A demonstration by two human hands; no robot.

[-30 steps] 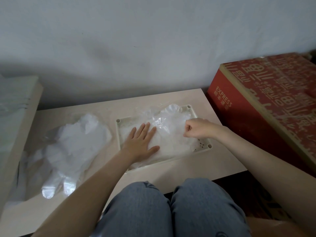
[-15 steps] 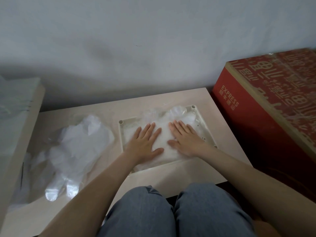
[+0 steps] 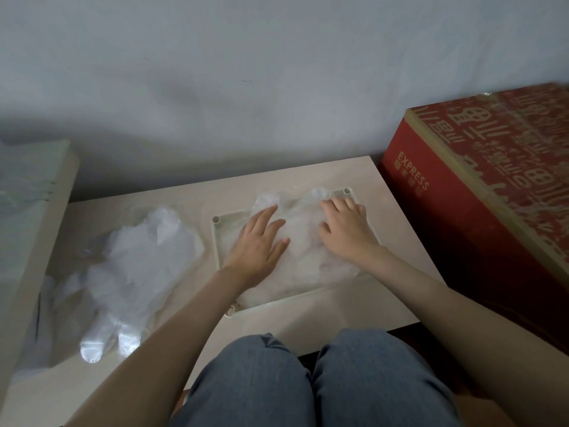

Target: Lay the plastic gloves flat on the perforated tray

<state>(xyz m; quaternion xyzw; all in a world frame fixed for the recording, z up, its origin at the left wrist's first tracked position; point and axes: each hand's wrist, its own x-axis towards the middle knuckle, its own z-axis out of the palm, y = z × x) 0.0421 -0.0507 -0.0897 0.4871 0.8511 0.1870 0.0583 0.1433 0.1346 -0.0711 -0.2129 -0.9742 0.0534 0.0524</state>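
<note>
Clear crinkled plastic gloves lie in the cream tray; more gloves lie left.

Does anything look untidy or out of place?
Yes. The gloves in the tray bunch up crumpled at its far edge, past the left hand and right hand pressing them. A loose glove pile lies left of the tray.

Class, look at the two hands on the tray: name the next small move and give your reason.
Probably sweep both palms toward the far rim. The left hand and right hand press the plastic gloves flat on the perforated tray, but the plastic by the far rim looks puffed and crumpled.
</note>
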